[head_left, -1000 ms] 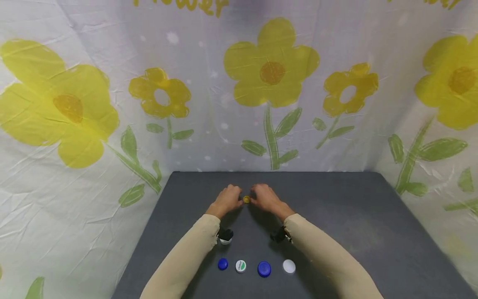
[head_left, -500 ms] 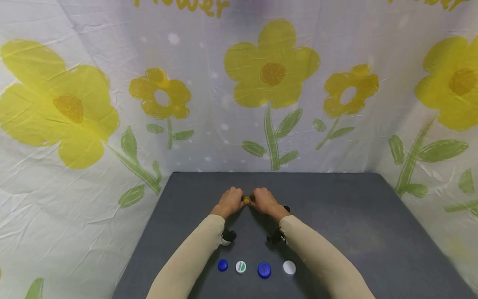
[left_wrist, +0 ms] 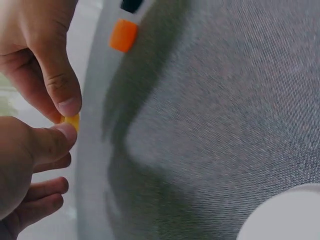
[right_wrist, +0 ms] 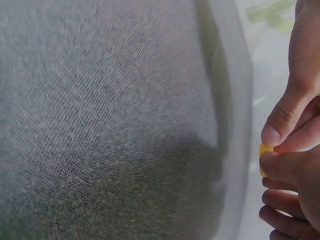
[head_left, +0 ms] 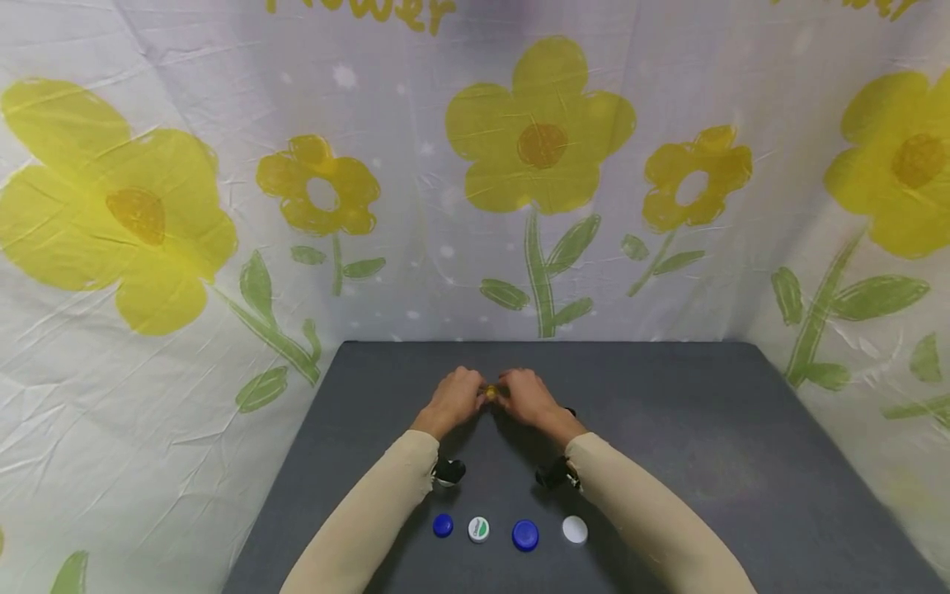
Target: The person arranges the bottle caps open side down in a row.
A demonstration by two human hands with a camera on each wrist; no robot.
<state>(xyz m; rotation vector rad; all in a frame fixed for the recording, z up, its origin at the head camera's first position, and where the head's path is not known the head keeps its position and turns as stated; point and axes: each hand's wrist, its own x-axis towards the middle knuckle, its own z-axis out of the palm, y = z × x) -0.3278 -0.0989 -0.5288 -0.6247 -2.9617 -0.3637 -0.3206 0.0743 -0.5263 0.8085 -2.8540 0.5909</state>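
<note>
Head view showed the yellow cap [head_left: 491, 393] at the fingertips [left_wrist: 68, 106], its left side pinched by the left hand [head_left: 454, 399], its right by the right hand [head_left: 530, 398].

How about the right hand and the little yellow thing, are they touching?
Touching. The right wrist view shows the right hand with its thumb on the yellow thing, no gap between them.

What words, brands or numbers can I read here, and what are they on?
"Flower": patterned curtain, letter tops cropped.
Same curtain, top right: cropped lettering, not fully readable.
White cap with green mark: markings too small to read.
Yellow piece between the hands: none readable.
</note>
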